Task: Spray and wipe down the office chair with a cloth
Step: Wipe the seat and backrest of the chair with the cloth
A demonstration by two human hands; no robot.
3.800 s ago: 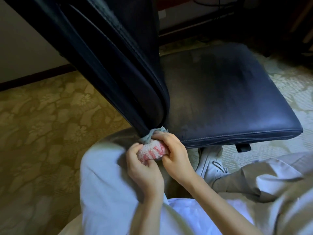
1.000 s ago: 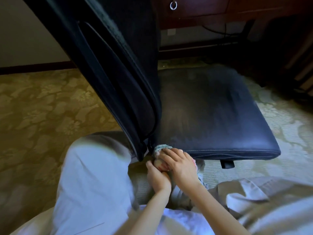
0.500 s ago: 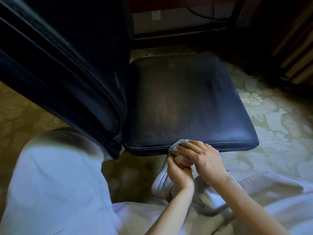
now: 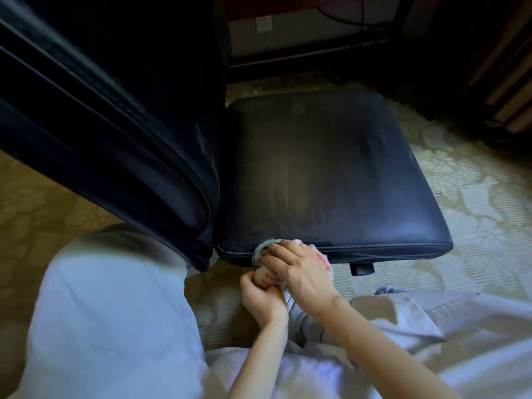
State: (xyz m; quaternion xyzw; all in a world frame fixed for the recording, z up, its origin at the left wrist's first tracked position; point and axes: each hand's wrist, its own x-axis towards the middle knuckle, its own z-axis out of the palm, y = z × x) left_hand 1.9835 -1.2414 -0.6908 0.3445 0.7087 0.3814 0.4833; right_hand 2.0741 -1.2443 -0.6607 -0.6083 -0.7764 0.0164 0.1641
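Low in the frame's centre, both hands, right hand (image 4: 299, 272) and left hand (image 4: 263, 298), are gripping the bunched cloth (image 4: 260, 250) with curled fingers, pressing it against the chair seat (image 4: 331, 174) edge.

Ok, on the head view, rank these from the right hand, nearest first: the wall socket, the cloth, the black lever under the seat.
1. Cloth: gripped in the right hand, at the near edge of the seat.
2. Black lever: just to the right, under the seat.
3. Wall socket: far off, on the wall beyond the chair.
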